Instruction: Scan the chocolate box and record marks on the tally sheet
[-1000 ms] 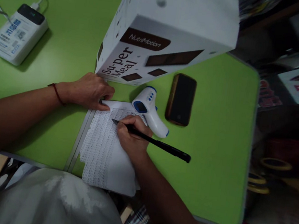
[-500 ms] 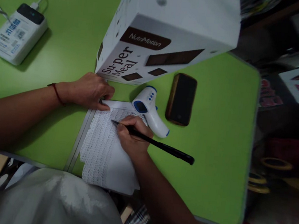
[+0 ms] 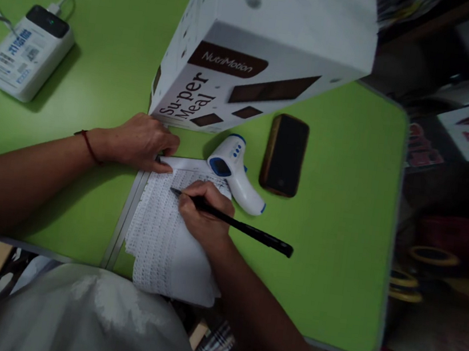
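Right fingers [image 3: 213, 193] closed round pen [image 3: 252, 234] | left fingers [image 3: 171, 145] curled at paper [image 3: 171, 242] top edge, hold unclear | written columns [image 3: 150, 228] left of right fingers; blank area [image 3: 192, 273] remains below them

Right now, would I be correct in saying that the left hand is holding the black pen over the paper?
Not quite: the head view shows the right hand holding the black pen over the paper; the left hand is at the paper's top corner.

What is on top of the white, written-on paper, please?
The right hand, holding a slim black pen, the left thumb and a white-and-blue plastic thermometer overlap the paper; whatever they cover is hidden.
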Motion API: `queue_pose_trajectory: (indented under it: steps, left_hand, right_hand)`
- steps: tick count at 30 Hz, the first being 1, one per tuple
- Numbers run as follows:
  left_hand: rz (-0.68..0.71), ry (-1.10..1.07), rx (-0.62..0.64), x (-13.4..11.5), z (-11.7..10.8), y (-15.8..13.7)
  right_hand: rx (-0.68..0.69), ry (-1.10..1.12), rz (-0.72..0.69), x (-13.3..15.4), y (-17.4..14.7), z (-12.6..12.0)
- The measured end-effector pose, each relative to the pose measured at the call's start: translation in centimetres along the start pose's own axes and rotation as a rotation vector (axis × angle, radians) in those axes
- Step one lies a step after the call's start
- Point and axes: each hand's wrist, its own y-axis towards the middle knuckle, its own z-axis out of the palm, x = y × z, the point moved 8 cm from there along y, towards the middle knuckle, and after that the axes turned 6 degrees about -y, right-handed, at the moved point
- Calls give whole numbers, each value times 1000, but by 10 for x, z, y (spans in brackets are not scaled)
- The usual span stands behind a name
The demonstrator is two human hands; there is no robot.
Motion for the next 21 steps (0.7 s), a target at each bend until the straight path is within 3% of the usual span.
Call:
queue_pose_trajectory:
  steps: [5, 10, 21]
  left_hand:
    - [-4, 6, 0, 0, -1, 0]
    - [-9, 10, 8, 0, 0, 1]
    - [-6, 18, 7, -1, -1, 0]
  right_hand:
    - [9, 6, -34, 4, 1, 0]
    - [-21, -7, 38, 0, 1, -3]
    - [-26, -12, 56, -3, 1, -3]
